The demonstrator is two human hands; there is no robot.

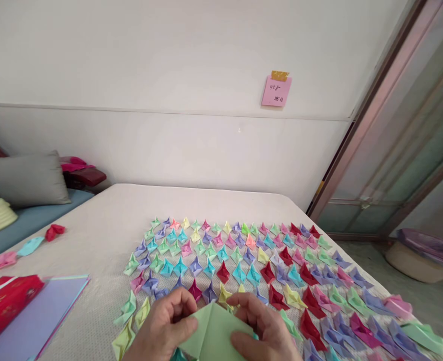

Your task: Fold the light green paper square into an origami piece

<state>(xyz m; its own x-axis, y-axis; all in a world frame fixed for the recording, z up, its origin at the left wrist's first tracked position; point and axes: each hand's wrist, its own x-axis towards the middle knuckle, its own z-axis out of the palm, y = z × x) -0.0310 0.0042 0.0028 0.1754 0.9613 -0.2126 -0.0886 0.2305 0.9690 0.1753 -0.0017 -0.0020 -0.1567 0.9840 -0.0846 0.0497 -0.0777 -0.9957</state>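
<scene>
A creased piece of light green paper (219, 335) is held between my two hands near the bottom centre. My left hand (167, 323) pinches its left edge between thumb and fingers. On its right side, the thumb and fingers of my right hand (262, 331) grip the same paper. Beyond and around both hands, rows of small folded paper boats in many colours, such as a dark red boat (223, 272) and a cyan boat (253, 275), stand on the pale cloth-covered table (202, 200).
At the left lie a red patterned packet (8, 306) and purple paper sheets (55, 306), with a few crumpled-looking coloured papers (31, 245) behind. A grey cushion (29, 178) rests on a blue seat. A pink note (276, 92) is taped to the wall; a bin (424, 255) stands right.
</scene>
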